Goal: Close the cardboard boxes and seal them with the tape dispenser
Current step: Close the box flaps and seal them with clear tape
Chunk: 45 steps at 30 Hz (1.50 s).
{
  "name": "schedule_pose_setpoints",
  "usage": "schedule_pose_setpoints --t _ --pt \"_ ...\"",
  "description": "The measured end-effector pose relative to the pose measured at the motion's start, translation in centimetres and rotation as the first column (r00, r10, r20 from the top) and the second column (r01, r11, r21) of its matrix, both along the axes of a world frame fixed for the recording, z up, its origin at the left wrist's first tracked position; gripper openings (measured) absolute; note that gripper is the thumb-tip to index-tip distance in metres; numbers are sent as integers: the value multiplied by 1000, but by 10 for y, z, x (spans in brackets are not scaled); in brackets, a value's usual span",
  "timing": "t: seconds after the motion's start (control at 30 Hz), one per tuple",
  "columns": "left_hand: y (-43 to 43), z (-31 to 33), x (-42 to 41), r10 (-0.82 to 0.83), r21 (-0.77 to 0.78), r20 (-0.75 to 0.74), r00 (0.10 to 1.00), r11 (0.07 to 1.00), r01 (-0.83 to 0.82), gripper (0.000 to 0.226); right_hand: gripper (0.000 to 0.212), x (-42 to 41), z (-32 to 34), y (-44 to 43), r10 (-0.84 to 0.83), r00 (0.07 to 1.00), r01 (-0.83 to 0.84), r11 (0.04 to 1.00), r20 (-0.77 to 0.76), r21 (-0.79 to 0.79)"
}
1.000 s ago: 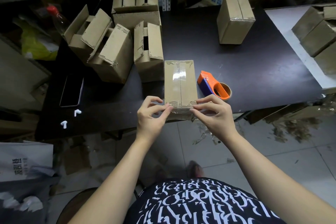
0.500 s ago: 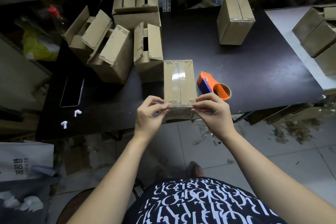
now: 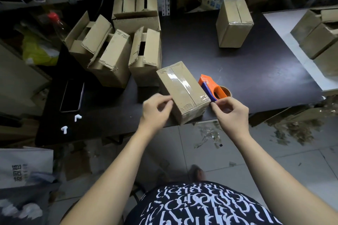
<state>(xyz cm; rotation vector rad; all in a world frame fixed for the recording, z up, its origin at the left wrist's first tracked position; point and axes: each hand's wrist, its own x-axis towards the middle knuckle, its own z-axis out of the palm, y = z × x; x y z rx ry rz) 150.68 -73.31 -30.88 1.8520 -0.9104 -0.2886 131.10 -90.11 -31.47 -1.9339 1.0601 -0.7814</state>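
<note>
Taped box [image 3: 182, 89] is seen askew at the near edge of the dark table [image 3: 256, 82], with the tape dispenser [image 3: 209, 84] just beside it on the right. The left hand [image 3: 155, 111], blurred, is curled at the box's left side; the right hand [image 3: 231, 113] is pinched at its near right corner. Whether either grips anything cannot be told.

Black table [image 3: 256, 78] w/ boxes [image 3: 144, 55], tape dispenser [image 3: 212, 86], phone [image 3: 72, 96], earbuds [image 3: 77, 117].
</note>
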Motion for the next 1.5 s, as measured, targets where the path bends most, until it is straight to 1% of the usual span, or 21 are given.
schedule_pose_setpoints --t 0.07,0.1,0.2,0.23,0.3,0.37,0.5,0.6,0.67,0.8,0.87,0.93,1.03,1.1,1.17,1.23,1.3,1.33,1.4,1.43,1.5 --pt "-17 6 20 112 12 25 993 994 -112 23 13 4 3 13 -2 1000 2 999 -3 32" --pt "-27 9 31 131 56 39 991 990 -133 28 15 7 4 20 22 1000 -21 998 -14 64" --pt "-54 14 60 43 313 139 989 946 -85 53 14 17 9 37 128 990 -117 979 -54 168" --pt "-60 16 64 2 360 151 988 931 -57 58 16 19 11 40 133 989 -119 974 -61 192" --pt "-68 21 66 -22 384 126 992 923 -28 63 26 20 13 42 113 990 -92 972 -84 218" --pt "-71 25 67 12 389 124 992 919 -60 65 36 19 13 41 78 992 -52 972 -104 231" --pt "-59 32 64 111 392 70 991 911 -130 61 63 13 13 32 47 998 -31 959 -51 281" --pt "-47 33 61 168 407 142 975 888 -213 56 60 11 15 24 65 997 -54 965 -35 257" --pt "-39 28 62 190 447 160 969 861 -242 62 60 11 15 18 91 996 -82 962 -24 261" --pt "-15 22 68 180 532 0 984 833 -153 82 50 19 10 9 111 994 -103 956 -13 274" --pt "-7 23 68 165 516 -43 985 848 -119 82 48 29 6 5 86 996 -80 956 -11 281" --pt "-2 27 68 130 488 -48 990 868 -90 78 49 41 6 3 10 1000 -8 957 -5 289" --pt "2 31 68 90 469 -39 995 881 -62 59 43 60 7 -1 -72 997 81 949 -41 305" --pt "4 33 66 130 469 -62 990 879 -86 49 48 70 8 -4 -20 998 36 942 -54 333" --pt "4 34 60 181 470 -64 981 873 -130 48 53 75 8 -10 58 998 -44 933 -28 358" --pt "2 34 51 223 478 -40 974 860 -178 49 47 74 7 -16 96 991 -68 958 -90 278" --pt "-2 31 40 253 484 -23 967 849 -210 49 38 68 -1 -22 36 959 -6 994 -280 106" --pt "-5 30 33 259 488 -14 966 845 -219 50 38 63 -8 -25 -15 924 29 999 -382 31" --pt "-13 30 20 270 500 5 963 833 -236 54 45 54 -24 -30 -64 851 63 998 -521 -19" --pt "-17 30 15 276 503 14 961 829 -245 56 45 50 -31 -32 -65 822 55 998 -566 -35" --pt "-26 30 4 280 509 26 960 823 -254 59 35 46 -39 -36 -72 755 -12 992 -652 -123"
